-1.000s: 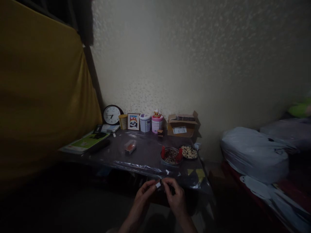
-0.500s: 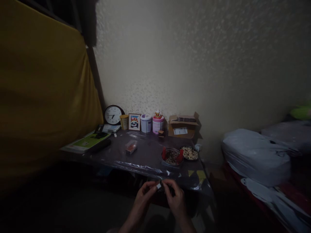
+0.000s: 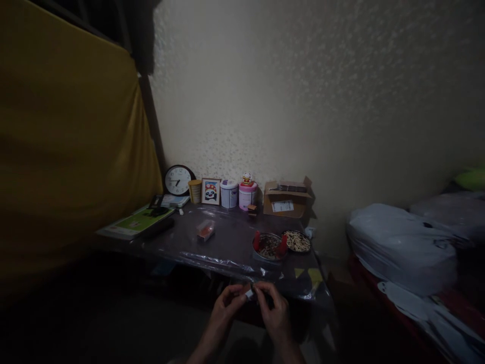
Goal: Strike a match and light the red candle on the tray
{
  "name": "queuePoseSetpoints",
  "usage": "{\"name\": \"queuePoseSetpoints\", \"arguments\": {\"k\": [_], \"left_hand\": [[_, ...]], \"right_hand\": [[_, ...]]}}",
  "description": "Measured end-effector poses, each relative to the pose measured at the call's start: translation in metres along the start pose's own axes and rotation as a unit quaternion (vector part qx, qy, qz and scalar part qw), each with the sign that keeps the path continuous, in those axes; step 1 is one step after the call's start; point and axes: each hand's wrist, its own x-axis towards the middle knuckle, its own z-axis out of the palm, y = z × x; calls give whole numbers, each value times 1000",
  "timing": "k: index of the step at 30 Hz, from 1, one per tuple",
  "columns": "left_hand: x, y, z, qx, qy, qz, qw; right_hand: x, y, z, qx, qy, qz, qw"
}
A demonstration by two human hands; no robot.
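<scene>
In front of the table's near edge, my left hand (image 3: pixel 224 306) pinches a small piece with a white face and a reddish-brown part (image 3: pixel 249 293) between thumb and fingers. My right hand (image 3: pixel 276 309) is closed at the other end of this piece, fingertips together around something small and dark that I cannot make out. Beyond the hands, a round bowl (image 3: pixel 270 257) with two red upright parts holds many small pieces. Beside it, a dark plate (image 3: pixel 309 245) carries a heap of thin pale sticks.
The table (image 3: pixel 231 230) wears a clear plastic cover. On it lie a plastic-wrapped reddish packet (image 3: pixel 205 230) and a green booklet (image 3: pixel 141 222). Along the wall stand a clock (image 3: pixel 178 180), a framed picture (image 3: pixel 211 191), two tins and a cardboard box (image 3: pixel 284 205). Bags (image 3: pixel 401 247) lie at right.
The small piece between my hands has turned, and its reddish-brown part now shows beside the white face. Both hands stay at nearly the same place; the view shifts slightly.
</scene>
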Motion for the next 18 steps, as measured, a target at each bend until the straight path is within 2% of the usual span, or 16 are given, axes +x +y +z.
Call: {"name": "queuePoseSetpoints", "arguments": {"k": [12,18], "left_hand": [[-6,18,14,-28,15,-21,999],[-6,22,18,-52,5,-40,998]], "right_hand": [[4,-16,1,0,26,-45,999],[12,-15,-2,-60,54,-124,989]]}}
